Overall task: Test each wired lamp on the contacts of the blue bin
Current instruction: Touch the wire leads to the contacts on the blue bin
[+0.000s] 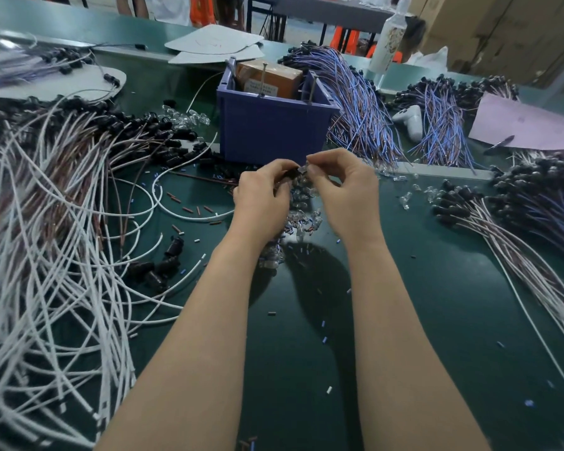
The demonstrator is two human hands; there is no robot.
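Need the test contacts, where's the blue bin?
Head view, centre: blue bin stands just beyond the left hand and right hand, white wires left of it, blue wires right.

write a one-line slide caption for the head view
Left hand and right hand pinch a small lamp in front of the blue bin, wired sockets heaped on both sides.

Both bare forearms reach forward, side by side. The left hand and right hand meet at the fingertips, backs up and fingers curled. Each hand's thumb and forefinger pinch the one small lamp between them.
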